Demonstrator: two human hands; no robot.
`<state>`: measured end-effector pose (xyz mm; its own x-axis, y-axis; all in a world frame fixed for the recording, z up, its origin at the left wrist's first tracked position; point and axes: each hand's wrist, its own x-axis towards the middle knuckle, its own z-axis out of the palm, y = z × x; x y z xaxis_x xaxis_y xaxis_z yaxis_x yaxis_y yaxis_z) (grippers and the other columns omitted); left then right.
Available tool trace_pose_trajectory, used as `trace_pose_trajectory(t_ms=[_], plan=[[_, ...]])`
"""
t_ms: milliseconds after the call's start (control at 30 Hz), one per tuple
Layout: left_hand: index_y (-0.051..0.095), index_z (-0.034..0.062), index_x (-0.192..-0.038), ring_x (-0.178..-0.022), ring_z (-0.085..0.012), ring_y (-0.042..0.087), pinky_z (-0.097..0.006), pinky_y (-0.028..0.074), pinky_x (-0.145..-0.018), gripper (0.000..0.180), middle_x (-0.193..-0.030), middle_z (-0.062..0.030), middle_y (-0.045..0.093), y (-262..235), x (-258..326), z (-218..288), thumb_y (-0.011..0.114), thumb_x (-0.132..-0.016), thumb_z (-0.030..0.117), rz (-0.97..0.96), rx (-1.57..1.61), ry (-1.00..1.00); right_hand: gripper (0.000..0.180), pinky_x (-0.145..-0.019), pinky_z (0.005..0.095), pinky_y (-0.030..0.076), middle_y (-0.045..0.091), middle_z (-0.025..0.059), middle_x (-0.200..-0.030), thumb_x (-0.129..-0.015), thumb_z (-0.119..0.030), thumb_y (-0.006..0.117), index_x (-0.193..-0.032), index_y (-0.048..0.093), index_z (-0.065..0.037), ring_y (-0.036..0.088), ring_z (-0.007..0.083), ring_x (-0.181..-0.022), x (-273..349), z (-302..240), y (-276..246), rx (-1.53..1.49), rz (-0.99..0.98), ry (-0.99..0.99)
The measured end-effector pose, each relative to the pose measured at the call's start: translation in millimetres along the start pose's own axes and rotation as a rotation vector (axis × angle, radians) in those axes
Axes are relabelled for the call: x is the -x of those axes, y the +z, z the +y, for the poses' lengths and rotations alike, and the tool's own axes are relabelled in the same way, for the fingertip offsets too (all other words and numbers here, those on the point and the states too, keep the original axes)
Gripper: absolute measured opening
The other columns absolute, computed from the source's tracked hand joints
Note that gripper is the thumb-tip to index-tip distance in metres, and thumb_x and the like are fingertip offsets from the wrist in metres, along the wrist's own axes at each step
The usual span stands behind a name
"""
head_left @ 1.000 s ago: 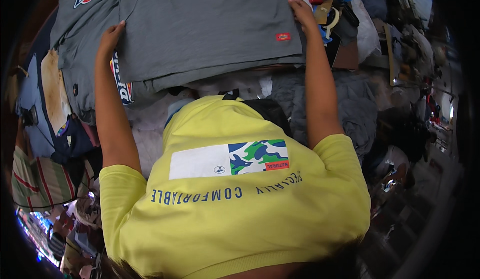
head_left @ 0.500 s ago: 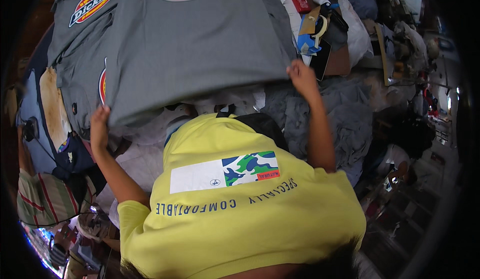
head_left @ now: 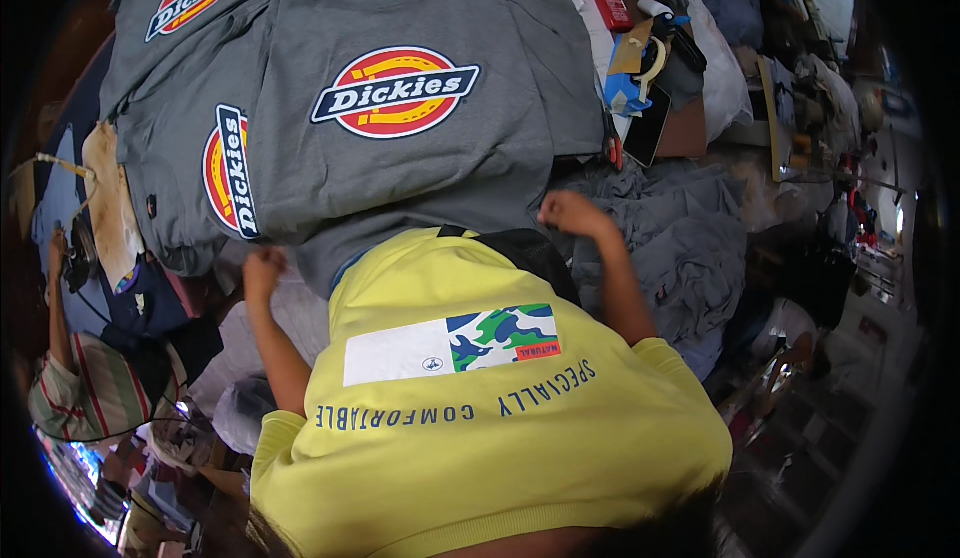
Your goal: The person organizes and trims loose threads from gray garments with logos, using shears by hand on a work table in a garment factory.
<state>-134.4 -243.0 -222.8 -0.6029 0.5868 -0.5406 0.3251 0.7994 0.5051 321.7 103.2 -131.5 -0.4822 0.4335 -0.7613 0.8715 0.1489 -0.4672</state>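
A grey T-shirt [head_left: 430, 173] with a large red, yellow and dark blue chest print lies spread in front of me. Its lower part slopes over the near edge towards my body. At its lower left corner, my left hand [head_left: 264, 270] is closed on the fabric, fingers pinched. My right hand [head_left: 580, 214] pinches the shirt's edge on the right side. The fingertips of both hands are small and partly hidden against the cloth. Beneath and to the left lie more grey T-shirts [head_left: 180, 108] with the same print.
Blue tape dispenser [head_left: 628, 90], black phone [head_left: 648, 123] and red box [head_left: 611, 8] lie right of the shirts. A heap of grey cloth [head_left: 670, 248] sits beside my right arm. At left, another person in a striped shirt [head_left: 80, 388] has a hand on an iron [head_left: 80, 258].
The T-shirt has been drawn towards me, so its chest print shows fully. Both hands came closer to my body and nearer each other. The other person's arm shifted slightly.
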Motion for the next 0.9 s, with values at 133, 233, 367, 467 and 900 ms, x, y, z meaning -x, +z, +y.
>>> trace_pose_trajectory(t_ms=[133, 233, 367, 467, 900], plan=[[0.058, 0.0017, -0.091, -0.062, -0.0105, 0.051, -0.024, 0.04, -0.056, 0.019, -0.069, -0.0038, 0.055, -63.5, 10.6, 127.4, 0.057, -0.084, 0.019, 0.375, 0.34, 0.226, 0.021, -0.049, 0.0221, 0.041, 0.053, 0.0021, -0.062, -0.081, -0.024, 0.061, -0.081, 0.058, -0.003, 0.052, 0.0066, -0.057, -14.5, -40.2, -54.1, -0.551, 0.289, -0.178], [0.055, 0.0011, -0.092, -0.074, -0.0185, 0.055, -0.028, 0.042, -0.065, 0.022, -0.085, -0.0085, 0.058, -69.4, -14.7, 175.5, 0.059, -0.082, 0.02, 0.636, -0.032, 0.6, 0.026, -0.053, 0.026, 0.042, 0.055, 0.0054, -0.065, -0.077, -0.024, 0.065, -0.084, 0.057, -0.001, 0.053, 0.0113, -0.058, -62.3, -57.8, -68.8, -0.267, 0.635, -0.268], [0.054, 0.0022, -0.097, -0.087, -0.0245, 0.055, -0.032, 0.042, -0.073, 0.024, -0.096, -0.013, 0.056, -67.6, -43.7, 189.7, 0.058, -0.082, 0.022, 0.473, -0.171, 0.748, 0.033, -0.058, 0.0291, 0.043, 0.058, 0.0089, -0.074, -0.069, -0.022, 0.071, -0.084, 0.054, 0.002, 0.053, 0.0156, -0.06, -83.3, -96.5, -68.0, -0.04, 0.678, -0.466], [0.053, 0.0025, -0.099, -0.09, -0.0269, 0.054, -0.032, 0.042, -0.077, 0.026, -0.096, -0.0142, 0.056, -66.0, -56.5, 194.6, 0.06, -0.081, 0.02, 0.354, 0.303, 0.675, 0.028, -0.06, 0.0242, 0.04, 0.053, 0.0026, -0.078, -0.067, -0.014, 0.072, -0.081, 0.052, 0.001, 0.05, 0.0103, -0.068, -81.3, -114.8, -66.7, -0.283, 0.627, -0.694], [0.05, 0.0013, -0.089, -0.088, -0.0183, 0.049, -0.031, 0.037, -0.079, 0.022, -0.091, -0.005, 0.053, -79.6, -40.7, 190.8, 0.058, -0.083, 0.021, 0.302, 0.713, 0.616, 0.038, -0.061, 0.0213, 0.042, 0.051, 0.0018, -0.076, -0.065, 0.003, 0.061, -0.102, 0.052, 0.001, 0.051, 0.009, -0.067, -77.9, -82.4, -92.3, -0.747, 0.572, -0.293]])
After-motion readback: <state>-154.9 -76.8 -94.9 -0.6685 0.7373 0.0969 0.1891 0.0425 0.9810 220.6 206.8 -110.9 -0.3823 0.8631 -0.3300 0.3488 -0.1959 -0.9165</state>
